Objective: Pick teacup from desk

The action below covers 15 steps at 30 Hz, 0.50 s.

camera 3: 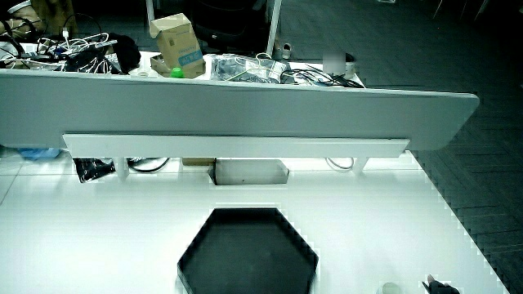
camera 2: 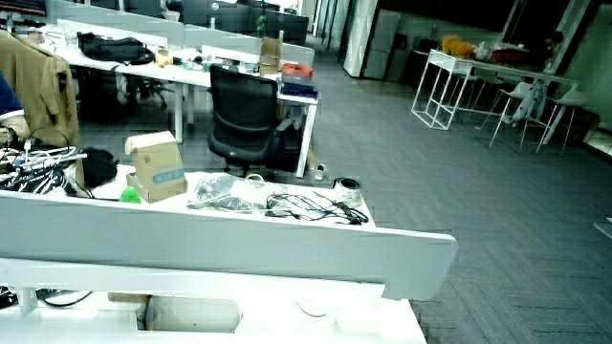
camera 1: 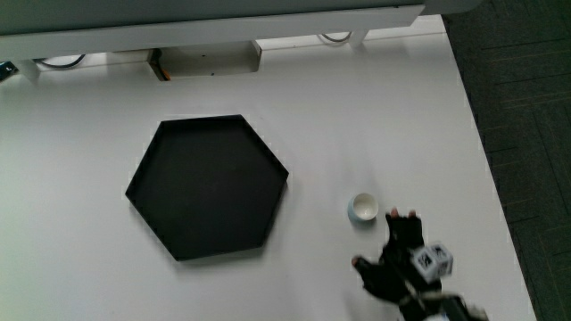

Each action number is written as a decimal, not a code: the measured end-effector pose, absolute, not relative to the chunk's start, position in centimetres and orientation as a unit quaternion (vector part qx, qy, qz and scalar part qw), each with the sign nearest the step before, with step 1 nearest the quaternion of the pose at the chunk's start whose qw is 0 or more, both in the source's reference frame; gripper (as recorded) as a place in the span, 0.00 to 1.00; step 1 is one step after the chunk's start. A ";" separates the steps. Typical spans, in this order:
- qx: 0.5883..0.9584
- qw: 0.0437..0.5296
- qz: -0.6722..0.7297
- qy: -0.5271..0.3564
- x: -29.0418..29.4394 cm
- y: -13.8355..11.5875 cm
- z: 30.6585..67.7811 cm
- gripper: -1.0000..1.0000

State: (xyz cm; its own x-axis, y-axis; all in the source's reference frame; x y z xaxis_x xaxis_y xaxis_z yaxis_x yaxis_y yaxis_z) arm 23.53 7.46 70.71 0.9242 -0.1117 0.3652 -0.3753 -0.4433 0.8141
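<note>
**A:** Where's the teacup (camera 1: 363,209) from where your hand (camera 1: 399,260) is now?

**B:** Just past your fingertips (camera 1: 393,217), a little farther from you than the hand, standing upright on the bare white desk (camera 1: 80,223). Your hand hovers near it but apart from it, fingers spread and loose, gripping nothing. The black tray (camera 1: 209,186) lies well off to the cup's other flank, so you have free room around it. In a side view only the cup's rim (camera 3: 391,288) peeks in, with a fingertip (camera 3: 431,284) just beside it.

**A:** How should you expect it to handle?

**B:** It looks small, white and glazed, so judge it light, stiff, rather slippery and likely to chip if knocked. I can't make out a handle. I'd say pinch it across the rim, thumb at one wall and fingers at the other, or wrap round the body if your glove lets you. Go gently, since a light cup skids on a smooth desk when nudged.

**A:** Any writing you can read?

**B:** None on the cup or tray. The cube (camera 1: 434,261) on your glove shows black-and-white patterns, not words. A cardboard box (camera 3: 179,43) over the partition (camera 3: 245,110) has a blue label, too small to read.
</note>
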 end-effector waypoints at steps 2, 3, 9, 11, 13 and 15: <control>0.831 0.526 0.132 -0.125 24.2 7.2 72.5 0.50; 0.826 0.535 0.134 -0.116 24.6 7.0 73.4 0.50; 0.808 0.567 0.127 -0.097 25.0 6.5 74.9 0.50; 0.809 0.566 0.127 -0.099 24.7 6.0 74.3 0.50; 0.811 0.562 0.124 -0.104 24.3 5.8 74.2 0.50; 0.821 0.551 0.100 -0.106 23.9 5.8 74.1 0.56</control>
State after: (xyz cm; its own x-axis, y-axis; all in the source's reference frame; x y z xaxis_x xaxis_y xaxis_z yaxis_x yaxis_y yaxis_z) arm 23.92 5.82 74.10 0.9572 -0.0644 0.2820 -0.2854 -0.3695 0.8843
